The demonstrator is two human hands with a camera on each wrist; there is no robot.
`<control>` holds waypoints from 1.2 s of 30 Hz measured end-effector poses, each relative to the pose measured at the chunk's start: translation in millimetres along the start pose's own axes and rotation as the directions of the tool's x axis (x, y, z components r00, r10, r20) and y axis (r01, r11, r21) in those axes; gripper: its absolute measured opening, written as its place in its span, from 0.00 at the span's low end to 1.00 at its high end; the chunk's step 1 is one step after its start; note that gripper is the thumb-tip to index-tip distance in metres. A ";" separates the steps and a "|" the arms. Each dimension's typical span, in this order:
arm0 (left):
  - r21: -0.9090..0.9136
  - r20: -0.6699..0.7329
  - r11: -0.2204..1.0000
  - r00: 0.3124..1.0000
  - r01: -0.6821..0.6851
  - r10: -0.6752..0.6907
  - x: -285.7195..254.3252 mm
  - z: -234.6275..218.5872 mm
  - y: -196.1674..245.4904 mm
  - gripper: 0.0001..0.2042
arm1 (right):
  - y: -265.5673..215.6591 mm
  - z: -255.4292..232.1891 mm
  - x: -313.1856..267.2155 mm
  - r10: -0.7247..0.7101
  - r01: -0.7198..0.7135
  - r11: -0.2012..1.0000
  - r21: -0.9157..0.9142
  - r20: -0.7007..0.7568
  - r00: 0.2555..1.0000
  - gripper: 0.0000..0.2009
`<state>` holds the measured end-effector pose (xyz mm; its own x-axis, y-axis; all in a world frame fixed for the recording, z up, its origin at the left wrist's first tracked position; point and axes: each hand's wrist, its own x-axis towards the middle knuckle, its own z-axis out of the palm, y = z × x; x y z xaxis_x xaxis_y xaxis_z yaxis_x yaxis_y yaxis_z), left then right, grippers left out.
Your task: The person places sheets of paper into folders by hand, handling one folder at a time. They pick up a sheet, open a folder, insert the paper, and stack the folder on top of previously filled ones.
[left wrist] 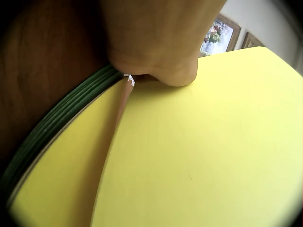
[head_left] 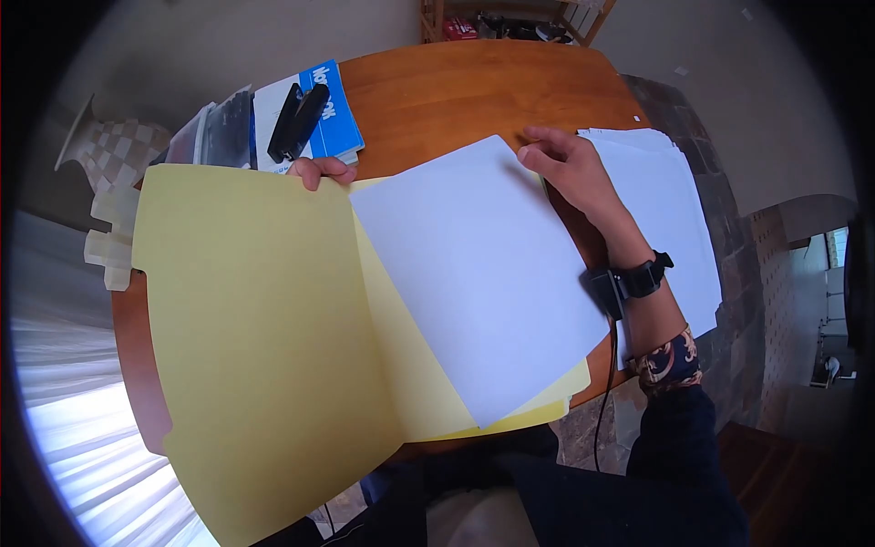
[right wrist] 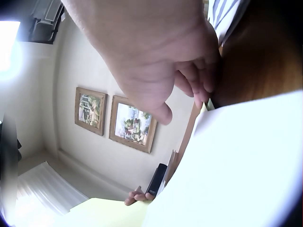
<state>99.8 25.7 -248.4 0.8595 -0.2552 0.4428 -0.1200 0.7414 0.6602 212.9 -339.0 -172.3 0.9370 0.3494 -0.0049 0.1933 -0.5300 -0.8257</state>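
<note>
A yellow file folder (head_left: 264,328) stands spread open with its left cover raised. My left hand (head_left: 324,171) grips the top edge of that cover near the fold, fingertips showing over it. In the left wrist view the same hand (left wrist: 156,47) lies against the yellow cover (left wrist: 203,142), part of its fingers hidden. A white paper sheet (head_left: 474,273) lies slanted across the folder's right side. Beside the sheet's upper right edge is my right hand (head_left: 570,169), fingers loosely bent. The right wrist view shows its thumb (right wrist: 163,113) apart from the fingers, with nothing pinched between.
A black stapler (head_left: 298,123) rests on a blue and white notebook (head_left: 337,109) at the back left. At right lies a stack of white paper (head_left: 652,201). A checkered vase (head_left: 114,146) stands beyond the left edge of the wooden table (head_left: 474,87).
</note>
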 end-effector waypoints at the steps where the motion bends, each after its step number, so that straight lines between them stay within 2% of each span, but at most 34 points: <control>1: -0.032 0.012 0.999 1.000 0.014 -0.014 0.9 0.8 -0.8 0.10 | -2.3 -1.4 0.5 0.008 -0.006 0.998 -0.056 0.036 0.999 0.29; 5: -0.082 0.067 0.995 0.997 0.055 -0.049 8.1 9.8 2.9 0.11 | 1.2 0.0 7.9 -0.040 0.051 0.987 -0.154 0.072 0.997 0.28; 8: -0.032 0.080 0.996 0.994 0.079 -0.076 9.2 16.1 5.4 0.10 | -5.1 -1.1 6.6 0.006 0.015 0.983 -0.181 0.115 0.993 0.23; 10: -0.035 0.066 0.998 0.997 0.046 -0.043 9.5 21.1 2.8 0.10 | -6.4 -0.6 6.5 0.065 -0.030 0.985 -0.169 0.203 0.977 0.19; 11: -0.036 0.062 0.998 0.997 0.045 -0.042 9.4 22.6 2.0 0.10 | -7.4 0.4 6.2 0.065 -0.030 0.985 -0.169 0.207 0.976 0.19; 13: -0.051 0.064 0.998 0.997 0.049 -0.045 9.7 23.6 1.2 0.11 | -9.2 2.4 4.8 0.068 -0.027 0.983 -0.180 0.222 0.973 0.12; 20: -0.018 0.087 1.000 0.996 0.019 -0.017 8.0 18.4 -2.5 0.11 | -22.2 1.2 -6.7 0.000 0.049 0.976 -0.214 0.227 0.974 0.17; 22: 0.002 0.069 1.000 0.997 0.025 -0.025 6.7 19.3 -1.0 0.11 | -26.9 2.1 -8.8 0.020 0.058 0.931 -0.361 0.209 0.978 0.20; 25: 0.003 0.067 1.000 0.997 0.027 -0.027 7.3 22.2 -0.5 0.11 | -27.9 4.8 -9.8 0.025 0.052 0.898 -0.437 0.169 0.985 0.21; 32: -0.024 0.076 1.000 0.997 -0.001 0.003 7.9 16.7 -3.3 0.12 | -25.7 5.2 -9.7 0.021 0.039 0.909 -0.415 0.139 0.990 0.19; 34: 0.067 0.067 0.997 0.997 -0.044 0.040 7.0 12.7 -2.6 0.12 | -22.6 3.4 -8.6 0.037 0.023 0.924 -0.383 0.148 0.988 0.20; 36: 0.070 0.076 0.998 0.997 -0.007 0.001 7.0 12.9 4.0 0.12 | -19.1 4.7 -9.9 -0.009 0.055 0.929 -0.366 0.125 0.992 0.20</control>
<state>98.9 18.9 -234.8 0.8192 -0.3005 0.4885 -0.1601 0.6980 0.6979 198.6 -328.7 -159.1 0.8912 0.4484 -0.0681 0.3375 -0.7561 -0.5607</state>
